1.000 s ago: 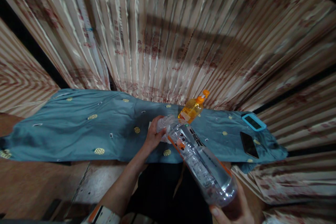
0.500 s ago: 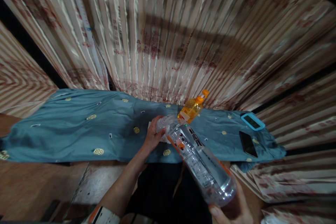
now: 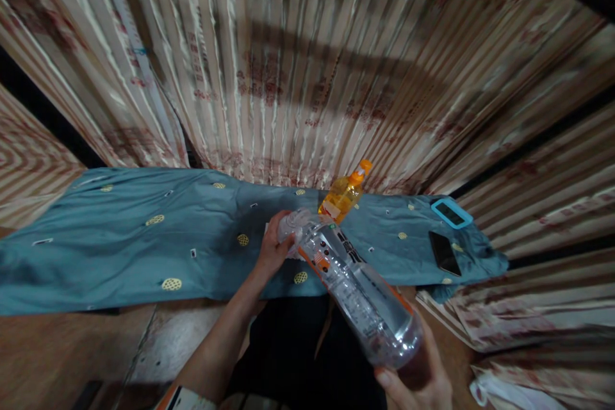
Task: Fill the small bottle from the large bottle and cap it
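My right hand (image 3: 417,378) grips the base of a large clear plastic bottle (image 3: 358,291) with an orange-edged label, tilted so its neck points away and down towards the blue cloth (image 3: 144,243). My left hand (image 3: 275,247) is closed around the bottle's neck and cap end, just above the cloth. A little water sits in the bottle. Right behind the bottle's neck stands an orange bottle (image 3: 342,193) with an orange pump cap.
The blue cloth with yellow dots covers a long surface in front of striped curtains (image 3: 307,64). A black phone (image 3: 444,253) and a device in a light blue case (image 3: 450,212) lie at the cloth's right end. Brown floor (image 3: 62,352) shows at lower left.
The view has shifted slightly, so everything sits a bit lower and to the left. Both hands keep the same hold on the clear bottle.
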`<act>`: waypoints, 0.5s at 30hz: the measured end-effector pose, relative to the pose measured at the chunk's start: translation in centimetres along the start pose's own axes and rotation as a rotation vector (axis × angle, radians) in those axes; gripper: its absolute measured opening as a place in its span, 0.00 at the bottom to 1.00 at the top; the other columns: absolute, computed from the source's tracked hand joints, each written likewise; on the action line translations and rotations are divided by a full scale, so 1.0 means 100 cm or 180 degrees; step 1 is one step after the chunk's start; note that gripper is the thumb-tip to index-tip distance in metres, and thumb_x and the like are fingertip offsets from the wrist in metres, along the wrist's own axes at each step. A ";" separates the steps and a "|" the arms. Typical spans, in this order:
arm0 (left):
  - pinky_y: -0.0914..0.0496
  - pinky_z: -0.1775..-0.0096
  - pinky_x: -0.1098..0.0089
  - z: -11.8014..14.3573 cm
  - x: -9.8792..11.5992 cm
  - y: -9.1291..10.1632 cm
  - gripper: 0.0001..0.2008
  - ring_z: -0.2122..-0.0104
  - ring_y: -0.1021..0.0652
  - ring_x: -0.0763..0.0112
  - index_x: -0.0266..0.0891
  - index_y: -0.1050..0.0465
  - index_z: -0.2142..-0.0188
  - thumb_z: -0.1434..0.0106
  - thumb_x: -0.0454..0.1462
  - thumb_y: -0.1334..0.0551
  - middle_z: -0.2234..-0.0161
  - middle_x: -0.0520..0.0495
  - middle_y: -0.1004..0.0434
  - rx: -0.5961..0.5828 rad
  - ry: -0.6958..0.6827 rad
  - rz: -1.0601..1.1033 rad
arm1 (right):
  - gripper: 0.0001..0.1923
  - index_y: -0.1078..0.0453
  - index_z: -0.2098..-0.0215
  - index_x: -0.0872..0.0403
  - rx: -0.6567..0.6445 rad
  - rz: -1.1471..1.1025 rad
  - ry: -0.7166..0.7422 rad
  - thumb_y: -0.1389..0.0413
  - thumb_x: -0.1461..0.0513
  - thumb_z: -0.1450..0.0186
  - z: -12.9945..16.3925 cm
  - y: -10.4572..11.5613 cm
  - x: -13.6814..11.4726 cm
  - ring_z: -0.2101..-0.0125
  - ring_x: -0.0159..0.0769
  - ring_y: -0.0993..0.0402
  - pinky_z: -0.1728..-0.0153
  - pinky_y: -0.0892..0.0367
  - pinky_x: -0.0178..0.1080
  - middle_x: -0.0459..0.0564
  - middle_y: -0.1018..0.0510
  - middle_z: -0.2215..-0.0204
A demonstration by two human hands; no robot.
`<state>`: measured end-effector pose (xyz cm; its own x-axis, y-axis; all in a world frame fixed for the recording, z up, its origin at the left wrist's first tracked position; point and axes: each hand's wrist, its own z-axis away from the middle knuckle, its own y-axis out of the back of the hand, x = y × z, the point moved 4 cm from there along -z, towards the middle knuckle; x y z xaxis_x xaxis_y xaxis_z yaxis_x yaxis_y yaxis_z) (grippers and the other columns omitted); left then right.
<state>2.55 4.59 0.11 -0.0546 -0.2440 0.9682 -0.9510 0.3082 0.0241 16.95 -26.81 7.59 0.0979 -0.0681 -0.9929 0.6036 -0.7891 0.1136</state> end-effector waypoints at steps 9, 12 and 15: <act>0.29 0.34 0.49 0.000 -0.002 0.001 0.31 0.39 0.21 0.47 0.42 0.28 0.38 0.38 0.49 0.30 0.40 0.38 0.20 -0.0042 0.0035 0.0055 | 0.58 0.37 0.25 0.55 0.0036 0.0003 -0.0073 0.23 0.41 0.44 0.000 0.003 0.009 0.37 0.61 0.18 0.43 0.20 0.48 0.66 0.18 0.36; 0.28 0.35 0.50 0.000 -0.002 0.001 0.30 0.40 0.21 0.48 0.42 0.28 0.39 0.37 0.49 0.30 0.40 0.38 0.20 -0.0018 0.0057 0.0037 | 0.57 0.37 0.24 0.54 -0.0022 0.0087 0.0014 0.25 0.42 0.42 0.000 0.003 0.008 0.38 0.61 0.18 0.44 0.19 0.49 0.65 0.18 0.36; 0.28 0.35 0.48 0.000 -0.002 0.000 0.30 0.40 0.21 0.47 0.41 0.28 0.39 0.37 0.49 0.30 0.41 0.37 0.20 0.0031 0.0037 0.0030 | 0.56 0.35 0.25 0.54 0.0026 0.0065 0.0039 0.24 0.43 0.43 0.000 0.002 0.004 0.37 0.64 0.19 0.43 0.19 0.51 0.65 0.18 0.36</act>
<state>2.56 4.67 -0.06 -0.0600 -0.2305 0.9712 -0.9534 0.3014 0.0126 17.15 -27.00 7.19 0.1197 -0.0768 -0.9898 0.5949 -0.7926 0.1335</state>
